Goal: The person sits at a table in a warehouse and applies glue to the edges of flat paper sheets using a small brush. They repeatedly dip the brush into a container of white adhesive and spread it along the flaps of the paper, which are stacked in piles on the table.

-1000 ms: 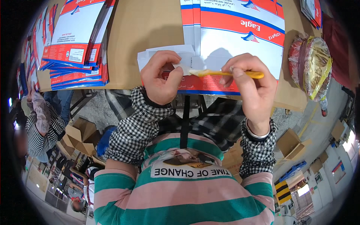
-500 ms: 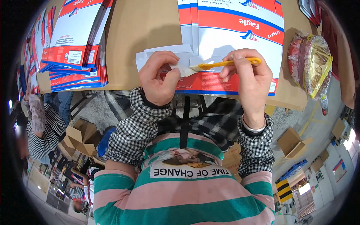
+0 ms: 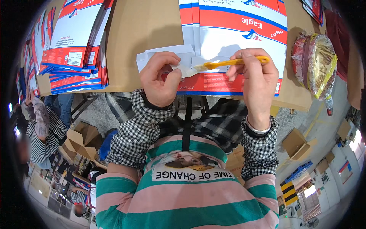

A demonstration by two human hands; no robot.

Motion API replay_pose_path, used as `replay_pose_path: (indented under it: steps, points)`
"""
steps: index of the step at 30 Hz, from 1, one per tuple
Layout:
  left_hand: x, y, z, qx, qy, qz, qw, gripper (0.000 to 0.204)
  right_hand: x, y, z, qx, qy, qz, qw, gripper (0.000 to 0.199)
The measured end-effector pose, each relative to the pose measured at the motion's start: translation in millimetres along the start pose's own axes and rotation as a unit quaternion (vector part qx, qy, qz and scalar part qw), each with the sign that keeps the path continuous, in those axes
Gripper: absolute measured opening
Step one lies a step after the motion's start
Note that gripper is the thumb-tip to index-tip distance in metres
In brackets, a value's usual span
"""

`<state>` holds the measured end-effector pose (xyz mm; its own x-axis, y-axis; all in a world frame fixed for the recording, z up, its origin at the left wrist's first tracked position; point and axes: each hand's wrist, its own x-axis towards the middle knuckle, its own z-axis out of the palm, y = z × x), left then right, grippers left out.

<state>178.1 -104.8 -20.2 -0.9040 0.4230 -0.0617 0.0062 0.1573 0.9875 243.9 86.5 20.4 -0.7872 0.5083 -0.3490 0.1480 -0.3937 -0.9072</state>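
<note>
My left hand (image 3: 161, 82) pinches a small white slip of paper (image 3: 186, 71) between thumb and forefinger. In my right hand (image 3: 256, 78) is a small brush (image 3: 225, 64) with a yellow handle, held nearly level. Its pale bristles are at the right edge of the slip; whether they touch it I cannot tell. Both hands are above a flat printed carton (image 3: 265, 51) in white, red and blue, near the table's front edge. White paper pieces or flaps (image 3: 173, 49) lie just beyond my left hand.
Stacked flat cartons (image 3: 68, 36) fill the table's (image 3: 127, 45) left side. At its right edge is a round, wrapped bundle (image 3: 315, 63) with yellow tape. A person in striped clothing (image 3: 47, 137) is at the left. Open cardboard boxes (image 3: 84, 139) stand below the table.
My right hand and the brush have shifted slightly right and away from me, the bristles still beside the slip. My left hand keeps its pinch almost in place.
</note>
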Motion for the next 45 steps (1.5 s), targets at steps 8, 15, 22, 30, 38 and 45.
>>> replay_pose_path:
  steps: [8, 15, 22, 30, 38, 45]
  points:
    - [-0.1, 1.7, 0.2, -0.006, 0.001, 0.005, 1.000, 0.019, -2.0, 0.5, 2.5, -0.029, -0.020, -0.013, 0.999, 0.014]
    - [1.0, -0.9, 1.6, -0.014, 0.001, 0.014, 1.000, 0.018, -4.4, -2.0, 4.4, -0.039, -0.046, -0.024, 0.998, 0.011]
    - [2.3, -1.2, 0.8, -0.003, 0.011, 0.034, 0.999, 0.017, -5.1, -2.2, 4.9, -0.051, -0.054, -0.051, 0.996, 0.010]
    - [3.1, -2.8, 0.2, -0.006, 0.003, 0.034, 0.999, 0.016, -5.5, -2.8, 2.7, -0.045, -0.051, -0.025, 0.997, 0.011]
    - [4.9, -5.8, 2.9, -0.006, 0.006, 0.040, 0.999, 0.016, -5.9, -4.9, -3.3, -0.019, -0.042, -0.037, 0.998, 0.012]
    - [5.6, -10.1, 3.6, -0.001, 0.017, 0.050, 0.999, 0.013, -12.8, -8.0, -2.0, -0.024, -0.084, -0.049, 0.995, 0.011]
